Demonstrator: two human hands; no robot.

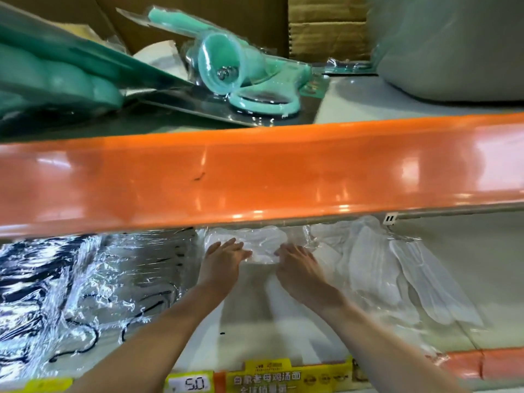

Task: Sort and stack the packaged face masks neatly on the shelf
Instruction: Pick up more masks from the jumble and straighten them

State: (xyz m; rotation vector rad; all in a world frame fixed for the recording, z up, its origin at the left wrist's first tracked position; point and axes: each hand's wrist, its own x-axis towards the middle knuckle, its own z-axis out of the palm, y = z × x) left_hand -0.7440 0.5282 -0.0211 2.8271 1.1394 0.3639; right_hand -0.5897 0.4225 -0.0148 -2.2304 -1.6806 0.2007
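Both my arms reach deep into the lower shelf (pixel 255 313). A clear packet of white face masks (pixel 262 245) lies at the back, partly under the orange beam. My left hand (pixel 224 260) rests on its left edge with fingers stretched out flat. On the packet's right edge my right hand (pixel 297 265) presses with straight fingers. More white masks in clear wrap (pixel 397 270) lie spread loosely to the right. At the left sits a pile of black masks in shiny clear packets (pixel 79 293).
A wide orange shelf beam (pixel 255 177) crosses the view just above my hands. On the upper shelf lie teal packaged goods (pixel 241 69), cardboard boxes (pixel 326 32) and a white bulky bag (pixel 453 46). Yellow price tags (pixel 263 378) line the lower shelf's front edge.
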